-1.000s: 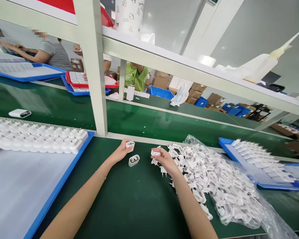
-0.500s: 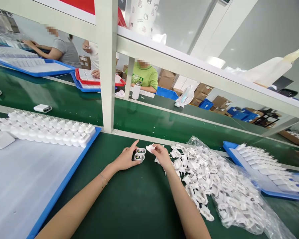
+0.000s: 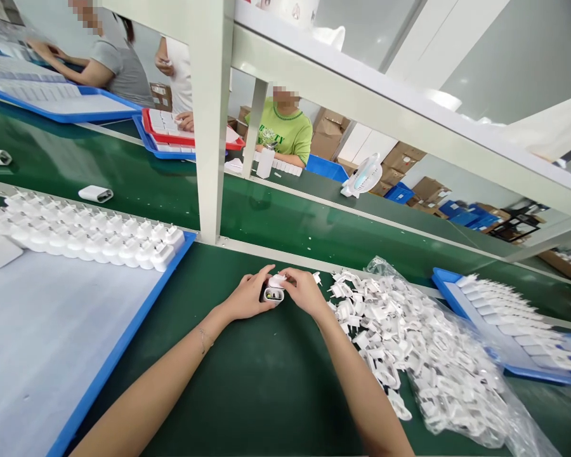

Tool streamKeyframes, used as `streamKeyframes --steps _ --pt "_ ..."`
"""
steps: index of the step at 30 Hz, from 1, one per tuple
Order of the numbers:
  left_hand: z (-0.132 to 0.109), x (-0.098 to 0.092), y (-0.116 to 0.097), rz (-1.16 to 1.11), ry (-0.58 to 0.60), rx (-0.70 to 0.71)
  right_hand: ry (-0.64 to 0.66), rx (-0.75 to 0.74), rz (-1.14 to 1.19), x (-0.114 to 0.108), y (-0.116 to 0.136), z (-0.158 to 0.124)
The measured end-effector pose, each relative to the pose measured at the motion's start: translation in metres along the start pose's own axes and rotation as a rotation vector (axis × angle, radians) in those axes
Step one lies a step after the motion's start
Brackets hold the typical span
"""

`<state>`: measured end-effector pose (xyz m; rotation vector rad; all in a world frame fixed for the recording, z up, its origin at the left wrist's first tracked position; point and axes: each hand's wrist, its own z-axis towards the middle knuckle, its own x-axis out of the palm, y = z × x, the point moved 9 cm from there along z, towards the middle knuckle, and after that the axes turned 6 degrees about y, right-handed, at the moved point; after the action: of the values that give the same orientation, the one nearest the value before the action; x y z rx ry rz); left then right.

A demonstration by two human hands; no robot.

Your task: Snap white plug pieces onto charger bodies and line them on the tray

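Observation:
My left hand [image 3: 248, 297] curls round two white charger housings that stand side by side on the green bench. The nearer charger housing [image 3: 273, 295] is uncovered at the top, with small coloured parts inside. Between the fingertips of my right hand [image 3: 303, 290] is a white plug cover [image 3: 278, 280], which lies over the farther housing and hides most of it. Whether the cover is seated cannot be seen. Just right of my right hand spreads a heap of loose white plug covers [image 3: 375, 324], partly inside a clear plastic bag [image 3: 476, 406].
At left, a blue-rimmed tray [image 3: 137, 324] carries rows of white plug chargers [image 3: 90, 231]. Another blue tray [image 3: 445, 285] with white pieces is at right. A metal post [image 3: 212, 127] and shelf stand ahead. Beyond the belt [image 3: 285, 216], co-workers sit by trays.
My right hand has moved left with the plug cover, bringing it over the farther housing. My left hand stays around the housings. The whole view has shifted slightly.

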<state>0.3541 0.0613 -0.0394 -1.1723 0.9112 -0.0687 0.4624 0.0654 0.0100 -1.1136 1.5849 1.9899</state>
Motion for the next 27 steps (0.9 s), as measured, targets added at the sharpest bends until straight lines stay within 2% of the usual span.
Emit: streamKeyframes --steps 3,6,8,10,15,17,20,22,23,25,27 --pt "0.0 -0.004 0.002 -0.074 0.01 -0.004 0.076 0.043 -0.114 -0.001 0.001 0.005" --pt "0.007 -0.007 0.006 -0.314 0.073 -0.02 0.152 0.089 -0.207 -0.001 -0.001 0.008" --pt "0.014 -0.009 0.009 -0.439 0.108 -0.034 0.172 0.116 -0.239 -0.001 -0.003 0.009" --pt "0.022 -0.01 0.013 -0.467 0.117 -0.055 0.159 0.137 -0.264 0.001 -0.005 0.007" --pt "0.031 -0.008 0.015 -0.433 0.14 -0.061 0.095 0.145 -0.305 0.002 -0.004 0.003" --pt "0.028 -0.009 0.016 -0.447 0.141 -0.059 0.124 0.105 -0.242 -0.001 -0.005 0.003" --pt "0.015 -0.022 0.021 -0.459 0.033 -0.078 0.155 0.053 -0.069 -0.014 -0.015 -0.003" --pt "0.001 -0.029 0.024 -0.377 -0.035 -0.115 0.063 0.111 -0.084 -0.032 -0.032 -0.015" --pt "-0.005 -0.03 0.024 -0.313 -0.033 -0.132 0.018 0.165 -0.133 -0.039 -0.043 -0.024" --pt "-0.013 -0.024 0.019 -0.187 0.037 -0.147 0.003 0.27 -0.23 -0.04 -0.06 -0.042" --pt "-0.018 -0.017 0.012 -0.081 0.105 -0.149 0.035 0.32 -0.269 -0.031 -0.07 -0.057"
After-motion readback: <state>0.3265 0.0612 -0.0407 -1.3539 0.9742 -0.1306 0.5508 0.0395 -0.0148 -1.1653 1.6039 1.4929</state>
